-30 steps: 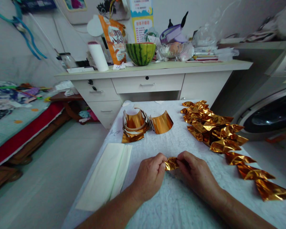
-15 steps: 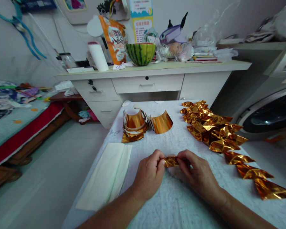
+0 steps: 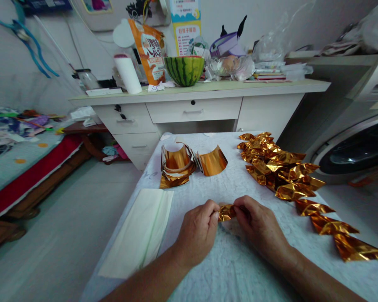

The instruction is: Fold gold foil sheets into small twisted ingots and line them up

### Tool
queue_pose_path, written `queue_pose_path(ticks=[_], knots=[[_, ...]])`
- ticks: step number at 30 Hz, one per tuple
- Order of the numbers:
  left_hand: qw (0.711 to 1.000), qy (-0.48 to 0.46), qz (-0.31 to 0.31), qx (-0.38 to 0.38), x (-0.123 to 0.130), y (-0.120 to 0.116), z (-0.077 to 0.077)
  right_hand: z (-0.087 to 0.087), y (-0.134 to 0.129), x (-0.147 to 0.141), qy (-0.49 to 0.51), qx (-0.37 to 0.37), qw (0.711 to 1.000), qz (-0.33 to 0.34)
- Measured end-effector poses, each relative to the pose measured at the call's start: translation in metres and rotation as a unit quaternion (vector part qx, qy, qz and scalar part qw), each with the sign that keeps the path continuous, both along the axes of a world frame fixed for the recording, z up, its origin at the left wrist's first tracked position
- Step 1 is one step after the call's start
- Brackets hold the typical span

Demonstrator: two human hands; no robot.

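Observation:
Between my two hands is a small folded piece of gold foil paper (image 3: pixel 227 212), held just above the table. My left hand (image 3: pixel 199 228) pinches its left end between thumb and fingers. The right end is pinched by my right hand (image 3: pixel 261 224). Beyond my hands stands a stack of curled gold foil sheets (image 3: pixel 176 163), with one curved gold sheet (image 3: pixel 212 161) beside it. A long pile of folded gold foil pieces (image 3: pixel 280 167) runs down the right side of the table. Left of my hands lies a flat pale paper stack (image 3: pixel 138 230).
A cloth-covered table (image 3: pixel 204 268) fills the space before me. Behind it is a white desk (image 3: pixel 193 110) bearing a half watermelon (image 3: pixel 185 70), an orange snack bag (image 3: pixel 148 52) and a white roll (image 3: pixel 127 73). A washing machine (image 3: pixel 359 121) stands right, a bed (image 3: pixel 28 172) left.
The foil piece tilts slightly, its right end a little higher, with both hands still pinching its ends. My view has shifted slightly. The other things stay in place.

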State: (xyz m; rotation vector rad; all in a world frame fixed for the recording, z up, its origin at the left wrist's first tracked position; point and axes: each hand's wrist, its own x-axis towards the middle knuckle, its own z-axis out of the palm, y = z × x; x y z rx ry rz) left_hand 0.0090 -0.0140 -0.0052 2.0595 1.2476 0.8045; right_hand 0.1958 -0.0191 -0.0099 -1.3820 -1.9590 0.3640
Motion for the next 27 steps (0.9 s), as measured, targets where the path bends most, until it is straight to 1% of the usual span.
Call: queue_pose_path(ticks=[4, 7, 12, 15, 17, 22, 27], knots=[[0.999, 0.035, 0.011, 0.025, 0.0011, -0.0001, -0.0016, 0.0013, -0.0008, 0.0001, 0.005, 0.010, 1.000, 0.027], [0.999, 0.039, 0.012, 0.031, 0.0014, -0.0006, -0.0014, 0.0026, -0.0005, 0.0016, 0.014, 0.009, 0.999, 0.030], [1.000, 0.013, 0.019, 0.017, -0.0017, 0.0020, 0.0010, 0.0055, -0.0013, 0.0048, 0.042, -0.038, 0.998, 0.025], [0.999, 0.006, 0.031, 0.016, -0.0038, 0.0037, 0.0015, 0.0065, -0.0021, 0.0043, 0.054, -0.056, 0.996, 0.038], [0.999, 0.004, 0.031, 0.018, -0.0043, 0.0038, 0.0011, 0.0064, -0.0019, 0.0029, 0.051, -0.051, 0.996, 0.044], [1.000, 0.003, 0.004, 0.020, -0.0035, 0.0024, -0.0004, 0.0046, -0.0006, 0.0001, 0.043, -0.032, 0.998, 0.030], [1.000, 0.003, -0.007, 0.018, -0.0030, 0.0015, -0.0017, 0.0020, -0.0002, 0.0008, 0.027, -0.017, 0.999, 0.035]])
